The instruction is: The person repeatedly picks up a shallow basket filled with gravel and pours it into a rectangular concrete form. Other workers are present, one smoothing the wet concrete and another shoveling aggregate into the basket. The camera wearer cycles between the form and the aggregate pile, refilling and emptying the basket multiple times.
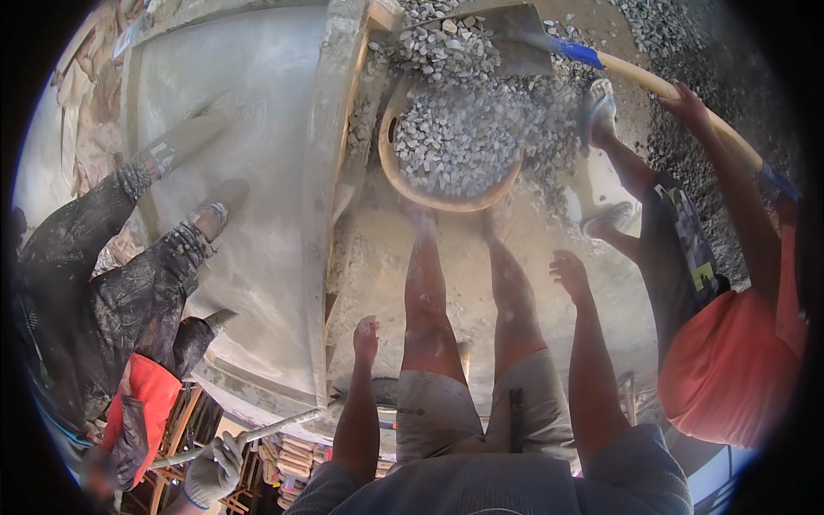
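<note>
A round tan pan (493,194) heaped with grey gravel (455,137) sits just in front of my bare feet, a handle slot in its left side. My left hand (366,337) hangs beside my left leg, empty, with its fingers loosely bent. To the right of my legs, below the pan, my right hand (568,270) is raised with fingers apart and nothing in them. Above the pan, a shovel blade (524,51) carries gravel; a co-worker in a red shirt at the right grips its wooden shaft (639,75).
A wet grey concrete surface (266,257) with a raised edge (335,112) runs along the left. Another co-worker (94,300) stands there, with a gloved hand (215,472) on a long handle. Loose gravel (687,137) lies at the upper right, near the shovel holder's feet.
</note>
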Tool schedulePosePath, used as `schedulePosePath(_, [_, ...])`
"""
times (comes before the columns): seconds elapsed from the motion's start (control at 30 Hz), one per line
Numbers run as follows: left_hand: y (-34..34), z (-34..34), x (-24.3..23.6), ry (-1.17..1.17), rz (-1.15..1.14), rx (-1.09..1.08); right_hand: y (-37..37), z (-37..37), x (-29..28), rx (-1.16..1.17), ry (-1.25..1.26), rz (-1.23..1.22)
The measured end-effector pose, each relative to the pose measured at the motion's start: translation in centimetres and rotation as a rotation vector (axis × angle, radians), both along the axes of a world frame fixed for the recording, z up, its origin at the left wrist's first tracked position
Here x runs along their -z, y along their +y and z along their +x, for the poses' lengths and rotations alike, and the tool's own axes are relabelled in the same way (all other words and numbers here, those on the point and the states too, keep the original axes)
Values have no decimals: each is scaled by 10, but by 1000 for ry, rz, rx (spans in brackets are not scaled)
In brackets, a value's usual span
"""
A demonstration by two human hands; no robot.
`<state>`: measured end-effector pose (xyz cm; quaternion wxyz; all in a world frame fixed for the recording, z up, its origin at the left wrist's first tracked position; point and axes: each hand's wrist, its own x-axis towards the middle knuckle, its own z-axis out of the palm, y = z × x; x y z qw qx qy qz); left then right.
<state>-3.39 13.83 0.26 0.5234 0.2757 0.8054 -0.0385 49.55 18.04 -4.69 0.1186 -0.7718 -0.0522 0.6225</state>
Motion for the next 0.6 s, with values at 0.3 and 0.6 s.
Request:
schedulePosePath(0.3, [197,90,69,103,547,393,-13,5,29,92,-2,-109])
schedulePosePath(0.6, [398,164,305,404,381,571,146,-27,257,490,-35,-4])
